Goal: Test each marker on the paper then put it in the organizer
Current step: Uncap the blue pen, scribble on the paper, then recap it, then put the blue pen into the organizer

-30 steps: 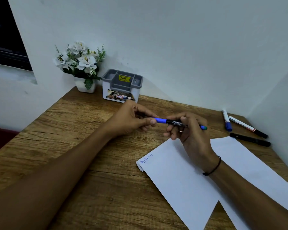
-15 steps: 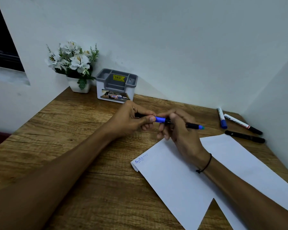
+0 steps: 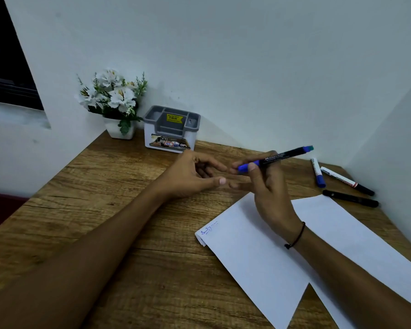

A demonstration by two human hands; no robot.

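Capped blue marker gripped in the right hand, thumb and fingers curled round its cap end, barrel tilted up toward the bench's far right corner. The left hand hovers just beside it, fingers loosely spread, holding nothing. A blue scribble marks the near-left corner of the paper, so this marker appears tested and recapped; the step in hand is judged to be stowing it. The next move calls for a reach across the bench to the grey organizer against the far wall, beside the flower pot, lowering the marker upright into a compartment. Three untested markers lie near the far right corner.
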